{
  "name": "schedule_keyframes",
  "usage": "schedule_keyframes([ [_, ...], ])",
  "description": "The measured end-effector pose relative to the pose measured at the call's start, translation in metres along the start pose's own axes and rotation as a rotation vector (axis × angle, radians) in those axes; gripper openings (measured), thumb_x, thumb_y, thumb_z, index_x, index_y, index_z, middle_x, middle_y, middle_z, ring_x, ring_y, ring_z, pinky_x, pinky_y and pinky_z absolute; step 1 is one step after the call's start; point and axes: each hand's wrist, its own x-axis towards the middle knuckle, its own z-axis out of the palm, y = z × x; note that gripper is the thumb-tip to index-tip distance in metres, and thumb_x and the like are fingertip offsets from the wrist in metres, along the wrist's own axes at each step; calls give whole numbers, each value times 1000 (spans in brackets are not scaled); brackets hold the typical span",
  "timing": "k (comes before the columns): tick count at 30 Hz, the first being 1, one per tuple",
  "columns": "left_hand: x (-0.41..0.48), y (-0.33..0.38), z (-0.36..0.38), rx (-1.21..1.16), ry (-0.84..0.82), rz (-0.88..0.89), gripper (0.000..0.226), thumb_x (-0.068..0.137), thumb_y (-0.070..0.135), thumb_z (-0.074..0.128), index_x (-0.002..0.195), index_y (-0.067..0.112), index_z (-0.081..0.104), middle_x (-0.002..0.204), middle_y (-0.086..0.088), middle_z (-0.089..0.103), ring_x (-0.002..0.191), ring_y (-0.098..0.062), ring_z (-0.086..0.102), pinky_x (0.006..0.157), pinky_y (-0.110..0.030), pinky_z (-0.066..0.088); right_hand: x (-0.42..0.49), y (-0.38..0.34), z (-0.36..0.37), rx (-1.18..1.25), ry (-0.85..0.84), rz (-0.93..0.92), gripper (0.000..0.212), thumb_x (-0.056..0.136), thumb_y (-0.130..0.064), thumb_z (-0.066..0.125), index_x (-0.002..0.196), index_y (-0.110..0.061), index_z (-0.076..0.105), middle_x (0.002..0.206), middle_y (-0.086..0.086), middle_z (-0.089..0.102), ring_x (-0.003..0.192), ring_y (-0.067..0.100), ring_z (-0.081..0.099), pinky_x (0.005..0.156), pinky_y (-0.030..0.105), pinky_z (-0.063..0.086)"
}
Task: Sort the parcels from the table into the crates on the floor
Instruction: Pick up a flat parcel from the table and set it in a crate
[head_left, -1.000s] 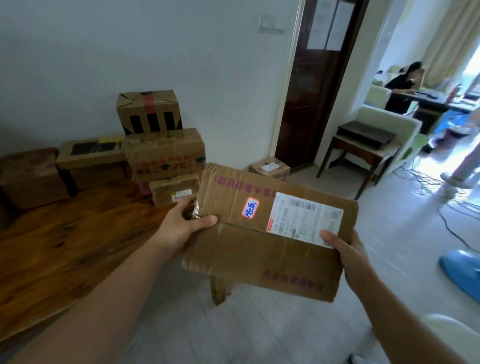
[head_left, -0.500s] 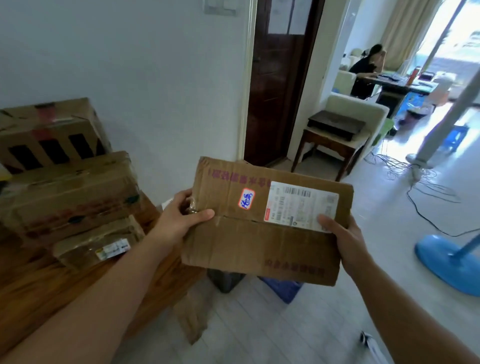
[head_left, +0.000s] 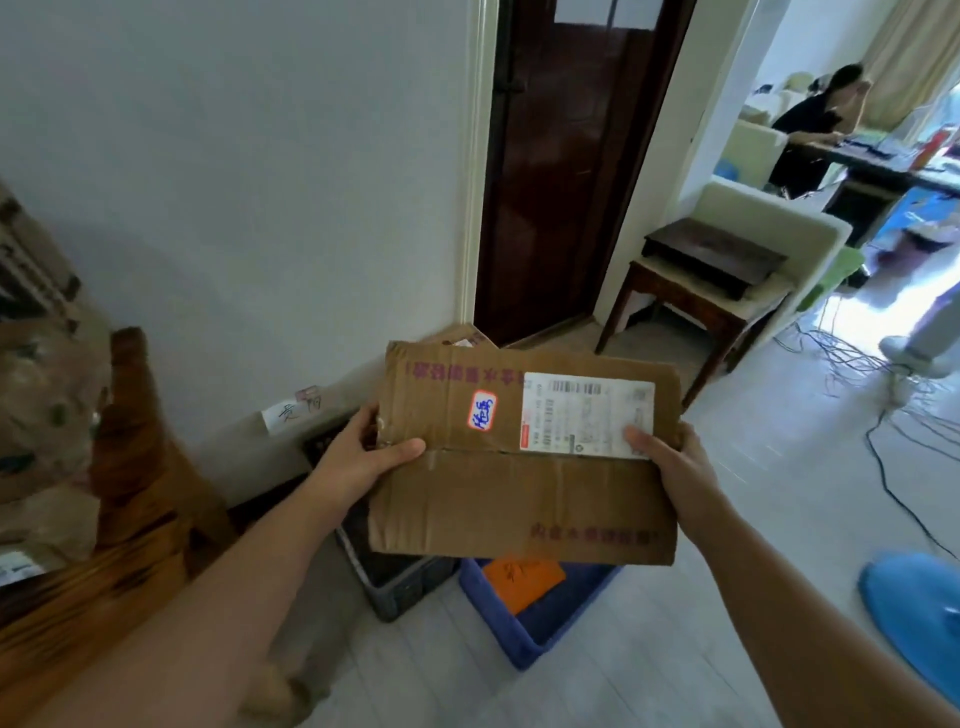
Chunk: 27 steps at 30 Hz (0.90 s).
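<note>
- The parcel (head_left: 519, 499), a flat cardboard box, is held in the air between both hands, above the crates on the floor.
- The left hand (head_left: 358, 460) grips its left edge with the thumb on the top face. The right hand (head_left: 672, 467) grips the right edge, with the thumb on a lower corner of the white shipping label (head_left: 582, 410).
- That label carries a barcode; its small print is too blurred to read.
- Towards the left hand sits a red-bordered sticker (head_left: 482, 410) with blue handwriting I cannot read. The red print along both long edges is also illegible.
- Below the left hand stands a dark crate (head_left: 400, 587). Beside it, under the parcel, is a blue crate (head_left: 540, 629) holding an orange tag (head_left: 522, 577) with scribbled writing.
- Just beyond the left hand, a handwritten paper slip (head_left: 291, 413) is stuck to the wall.
- Left of the left hand is the wooden table (head_left: 119, 519) with blurred stacked boxes (head_left: 41, 441).
- Beyond the right hand stand a small side table (head_left: 696, 291) and loose cables (head_left: 883, 415).
</note>
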Motion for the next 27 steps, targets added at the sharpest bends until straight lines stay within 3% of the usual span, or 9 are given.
schedule_keyframes([
  [5,32,-17,45,-122,61,-97,67,57,31,81,112,44,46,110,12,60,103,-10,56,84,-31,46,76,-7,-22,-42,-93,74,45,73,-31,78,105,-31,47,106,4,67,87,22,70,60,33,57],
  [9,60,-48,54,-162,134,-193,79,52,30,82,122,37,46,116,6,59,107,-13,56,89,-33,46,127,18,-11,-88,-133,171,35,77,-29,76,102,-31,51,102,1,68,86,20,69,56,31,55],
  [12,87,-72,54,-194,177,-276,83,52,23,83,127,27,46,117,0,61,106,-16,59,83,-31,48,159,38,0,-123,-140,228,29,81,-29,73,102,-33,53,103,0,69,89,21,68,63,36,55],
  [15,131,-97,59,-175,184,-353,80,63,12,83,131,22,43,119,-6,61,100,-17,60,78,-29,49,197,55,9,-187,-134,289,29,83,-31,70,106,-35,55,105,-1,69,93,22,67,76,42,54],
  [18,183,-108,64,-165,162,-415,77,68,14,81,130,28,38,111,1,59,93,-11,58,67,-23,46,243,56,19,-225,-137,339,35,84,-28,69,116,-31,54,109,1,69,97,24,66,87,50,53],
  [21,222,-117,72,-173,162,-469,79,69,16,81,133,27,36,105,5,58,90,-8,56,63,-21,44,286,56,31,-278,-145,373,43,85,-27,68,125,-26,51,110,2,68,99,24,66,89,50,52],
  [27,292,-131,71,-174,204,-532,70,71,20,80,126,30,37,99,11,56,86,-4,55,61,-18,43,370,69,58,-403,-88,427,51,83,-33,70,122,-22,38,111,3,60,97,24,62,87,49,52],
])
